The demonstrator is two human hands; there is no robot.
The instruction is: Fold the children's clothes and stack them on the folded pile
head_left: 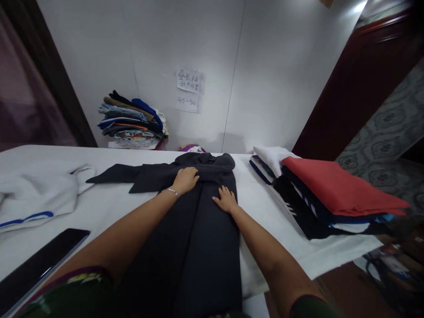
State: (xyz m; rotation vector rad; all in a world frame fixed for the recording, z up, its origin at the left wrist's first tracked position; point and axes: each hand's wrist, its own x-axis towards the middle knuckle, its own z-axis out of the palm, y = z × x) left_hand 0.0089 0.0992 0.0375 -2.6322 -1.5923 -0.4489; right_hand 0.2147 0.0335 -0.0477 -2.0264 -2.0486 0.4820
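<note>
A long dark grey coat [212, 247] lies spread over the white table, its collar end toward the wall. One sleeve [159, 174] is laid across the upper part, and sleeve ends stick out to the left. My left hand [186, 180], with a bracelet at the wrist, rests on the folded-over sleeve, fingers stretched toward the right. Lower and to the right, my right hand [225, 199] lies flat on the coat near its right edge, fingers spread. Neither hand grips the cloth.
A white garment [36, 192] with blue trim and a dark flat device [43, 265] lie at left. Piled clothes [132, 119] stand by the wall. At right is a folded stack topped by a red garment [341, 183]. Handwritten paper signs [191, 80] hang on the wall.
</note>
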